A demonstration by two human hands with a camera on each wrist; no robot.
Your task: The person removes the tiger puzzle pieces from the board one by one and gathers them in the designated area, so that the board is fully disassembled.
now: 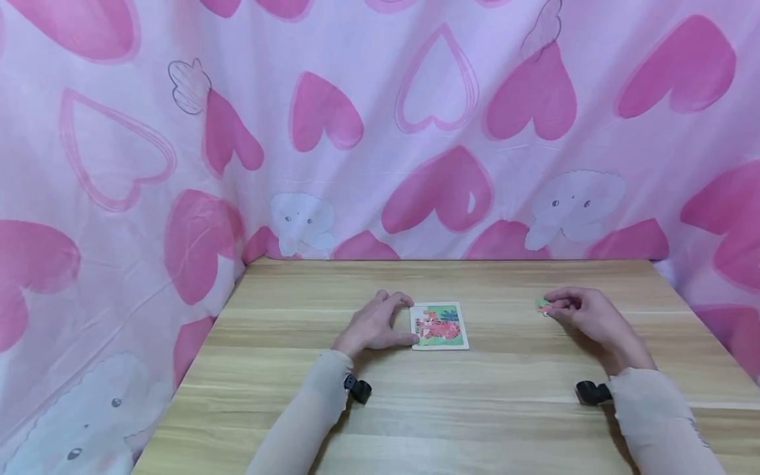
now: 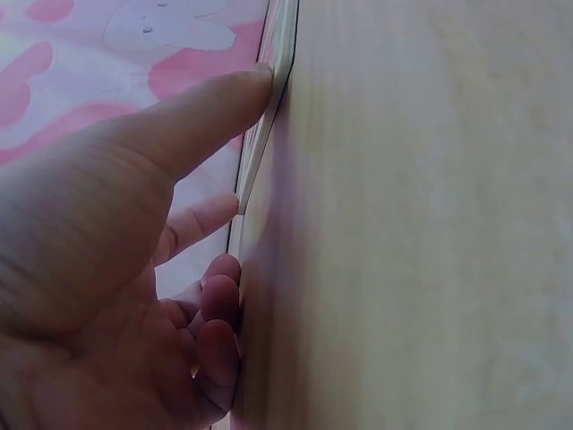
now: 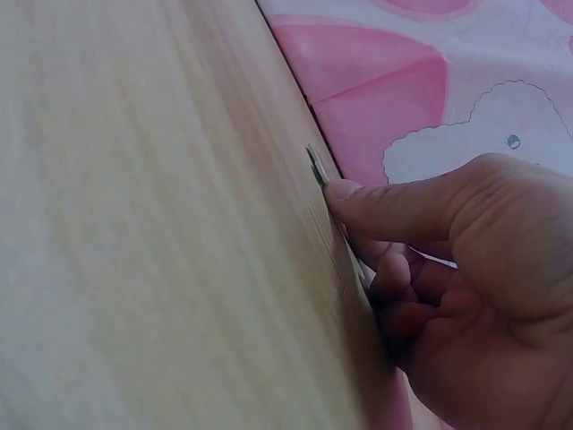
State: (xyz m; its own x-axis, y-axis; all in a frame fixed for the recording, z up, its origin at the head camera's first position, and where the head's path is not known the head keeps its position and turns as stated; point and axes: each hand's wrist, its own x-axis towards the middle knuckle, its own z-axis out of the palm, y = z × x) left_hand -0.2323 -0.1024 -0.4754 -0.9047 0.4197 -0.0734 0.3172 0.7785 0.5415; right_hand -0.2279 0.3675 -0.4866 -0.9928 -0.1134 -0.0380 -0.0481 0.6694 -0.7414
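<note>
A small square picture puzzle (image 1: pixel 440 326) in a pale frame lies flat on the wooden table. Its picture shows a pink striped animal on green, with a pale patch at the upper left. My left hand (image 1: pixel 377 323) is at the puzzle's left side. Its thumb (image 2: pixel 237 94) rests on the frame, and a straight finger touches a corner; the other fingers curl loosely. Off to the right, my right hand (image 1: pixel 588 316) pinches a small green and pink puzzle piece (image 1: pixel 543 305) between thumb and fingers, just above the tabletop. In the right wrist view the puzzle piece (image 3: pixel 315 163) shows edge-on.
The wood-grain table (image 1: pixel 475 422) spreads beneath both hands. A pink curtain (image 1: pixel 356 178) with hearts hangs along the table's back edge and both sides. Black wrist cameras sit on the left wrist (image 1: pixel 357 388) and right wrist (image 1: pixel 592 392).
</note>
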